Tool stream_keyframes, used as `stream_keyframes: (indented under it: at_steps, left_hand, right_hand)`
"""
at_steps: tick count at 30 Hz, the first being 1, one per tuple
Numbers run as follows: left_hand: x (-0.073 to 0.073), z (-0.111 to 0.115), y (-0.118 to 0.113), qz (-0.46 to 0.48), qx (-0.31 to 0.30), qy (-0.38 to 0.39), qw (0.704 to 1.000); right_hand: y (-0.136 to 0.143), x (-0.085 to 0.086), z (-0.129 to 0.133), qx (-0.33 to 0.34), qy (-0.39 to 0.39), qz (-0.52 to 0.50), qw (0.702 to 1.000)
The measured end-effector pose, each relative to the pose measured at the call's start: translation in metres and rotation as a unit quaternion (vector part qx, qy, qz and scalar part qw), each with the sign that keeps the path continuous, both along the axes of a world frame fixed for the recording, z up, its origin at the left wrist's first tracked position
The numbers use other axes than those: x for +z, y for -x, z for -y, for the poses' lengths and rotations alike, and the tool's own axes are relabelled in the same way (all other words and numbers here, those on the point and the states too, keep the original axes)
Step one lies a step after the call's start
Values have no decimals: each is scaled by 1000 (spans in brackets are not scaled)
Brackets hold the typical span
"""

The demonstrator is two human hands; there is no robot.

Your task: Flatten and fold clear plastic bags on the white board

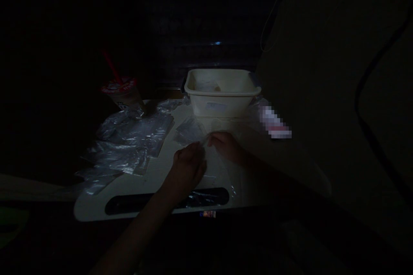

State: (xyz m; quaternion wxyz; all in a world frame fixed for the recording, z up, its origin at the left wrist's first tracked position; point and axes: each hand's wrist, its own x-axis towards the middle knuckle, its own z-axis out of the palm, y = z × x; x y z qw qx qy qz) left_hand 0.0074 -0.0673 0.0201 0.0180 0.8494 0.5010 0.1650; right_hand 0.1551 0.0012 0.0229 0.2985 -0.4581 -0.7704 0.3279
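In dim light, my left hand (189,167) is over the middle of a white table (161,180), its fingers curled round the near end of a clear plastic bag (205,139). My right hand (227,146) pinches the same thin plastic from the right, close to the left fingertips. Just beyond them lies a small flat clear packet (189,131). Clear plastic bags (138,133) are heaped in a loose stack on the table's left side. What the bag between my hands contains is too dark to tell.
Behind my hands stands a cream plastic bin (222,105) with some clear plastic inside. A lidded cup (124,94) with a red straw is at the back left. A pixelated object (275,123) lies at the right. A dark slot (138,203) runs along the front edge.
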Motion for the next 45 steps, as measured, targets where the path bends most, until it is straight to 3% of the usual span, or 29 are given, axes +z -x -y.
stream_keyframes:
  at_steps: [4, 6, 10, 14, 19, 25, 31, 34, 38, 45]
  left_hand:
    - [-4, 1, 0, -12, -25, 5, 1000]
    - [-5, 1, 0, -1, -39, 9, 999]
    - [-2, 1, 4, 79, -45, 27, 996]
    - [0, -4, 11, 146, 10, 30, 989]
    - [-5, -7, 13, 71, 59, -5, 996]
    - [-4, 0, 6, -25, 34, -17, 999]
    - [0, 5, 5, -66, 53, -20, 996]
    - [2, 8, 4, -70, 59, -20, 996]
    - [4, 14, 4, -75, 61, -15, 995]
    - [-1, 16, 5, -97, 71, -4, 993]
  right_hand:
    - [4, 4, -4, -47, 121, -92, 987]
    - [4, 4, -7, -69, 128, -94, 985]
    - [1, 1, -11, -71, 79, -54, 993]
    - [-4, -1, -10, -70, 47, -7, 996]
    - [-9, -3, -5, -53, 0, 43, 998]
    - [-11, -6, 1, -50, -33, 123, 991]
    - [-14, -2, 4, -52, -59, 195, 978]
    - [-15, 3, 8, -56, -118, 229, 965]
    - [-3, 12, 16, -31, -210, 263, 941]
    - [28, 3, 23, -39, -230, 320, 918]
